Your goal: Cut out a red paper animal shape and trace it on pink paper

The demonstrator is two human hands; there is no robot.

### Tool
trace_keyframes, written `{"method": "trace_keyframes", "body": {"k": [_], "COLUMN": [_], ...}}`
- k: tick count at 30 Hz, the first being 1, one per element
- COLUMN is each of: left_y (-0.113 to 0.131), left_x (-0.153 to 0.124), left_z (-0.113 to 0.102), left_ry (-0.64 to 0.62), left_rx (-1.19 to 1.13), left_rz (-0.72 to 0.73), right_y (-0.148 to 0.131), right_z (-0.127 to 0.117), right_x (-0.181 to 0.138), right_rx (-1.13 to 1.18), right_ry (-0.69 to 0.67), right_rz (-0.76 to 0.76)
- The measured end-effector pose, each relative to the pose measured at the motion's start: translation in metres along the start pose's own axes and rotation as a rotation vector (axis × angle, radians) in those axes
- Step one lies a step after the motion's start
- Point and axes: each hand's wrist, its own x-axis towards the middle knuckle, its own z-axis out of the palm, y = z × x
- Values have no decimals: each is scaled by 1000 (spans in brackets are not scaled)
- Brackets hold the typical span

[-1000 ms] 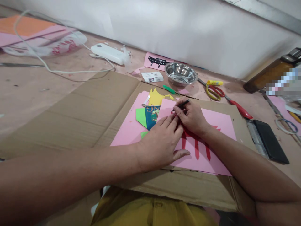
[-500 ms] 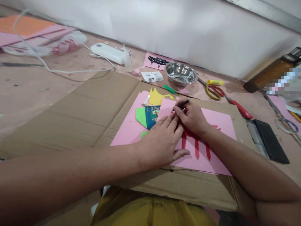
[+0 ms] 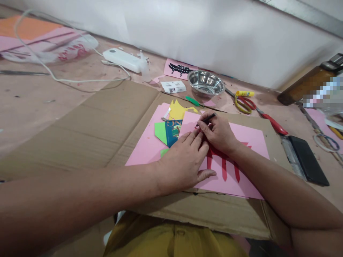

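A dark, slim pen-like stick (image 3: 209,118) is pinched in my right hand (image 3: 220,132), its lower end at the upper part of a red paper cutout (image 3: 224,167). The cutout has several pointed strips and lies on a pink sheet (image 3: 254,142); both hands cover much of it. My left hand (image 3: 184,159) rests flat, fingers spread, pressing on the sheet and the cutout beside my right fingertips. Left of the fingers are a yellow paper scrap (image 3: 177,110), a blue printed piece (image 3: 171,132) and a green piece (image 3: 160,132), on another pink sheet (image 3: 143,146).
Cardboard (image 3: 88,128) lies under the papers. Behind them stand a steel bowl (image 3: 206,84), a green-handled tool (image 3: 192,101), scissors (image 3: 242,105) and a yellow tube (image 3: 244,94). A black phone (image 3: 308,160) and red-handled tool (image 3: 274,124) lie right. A white power bank (image 3: 122,60) sits far left.
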Motion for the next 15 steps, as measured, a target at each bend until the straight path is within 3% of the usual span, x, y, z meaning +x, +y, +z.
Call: {"method": "trace_keyframes", "body": {"k": [10, 15], "left_y": [-1, 0], "left_x": [-3, -3], "left_z": [-3, -6], "left_ry": [80, 32], "left_rx": [-9, 56], "left_rz": [-9, 32], "right_y": [0, 0], "right_z": [0, 1], "right_x": [0, 0], "right_rx": [-35, -35], "right_ry": [13, 11], "right_rz": [-33, -37]}}
